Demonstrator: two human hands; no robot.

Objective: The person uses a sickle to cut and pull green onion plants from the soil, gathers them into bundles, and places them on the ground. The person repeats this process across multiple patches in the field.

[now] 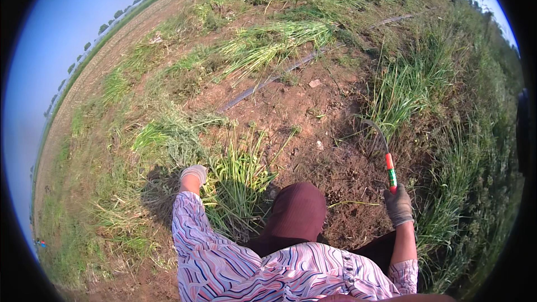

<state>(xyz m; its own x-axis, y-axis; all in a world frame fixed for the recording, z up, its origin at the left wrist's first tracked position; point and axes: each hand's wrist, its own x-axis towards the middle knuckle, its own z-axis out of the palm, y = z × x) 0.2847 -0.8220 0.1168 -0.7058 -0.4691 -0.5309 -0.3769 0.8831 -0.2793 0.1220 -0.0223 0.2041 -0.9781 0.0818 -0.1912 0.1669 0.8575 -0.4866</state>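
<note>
- Reddish-brown soil [313,134] is lying bare between mown grass swaths, a dark hose [268,81] crossing it.
- Cut grass bundle [238,184] is lying just beside the knee.
- Left hand [194,174], gloved, is pressing fist-closed on the bundle's edge.
- Right hand [398,205], gloved, is clamping the sickle [386,153], its blade reaching into standing grass [408,89].

An open farm field is shown: bare reddish soil [313,128] is bordered by standing grass clumps [408,86], cut grass bundles [274,41] are laid in rows, a dark irrigation hose [263,85] is stretched across, and distant trees [103,27] line the horizon.
</note>
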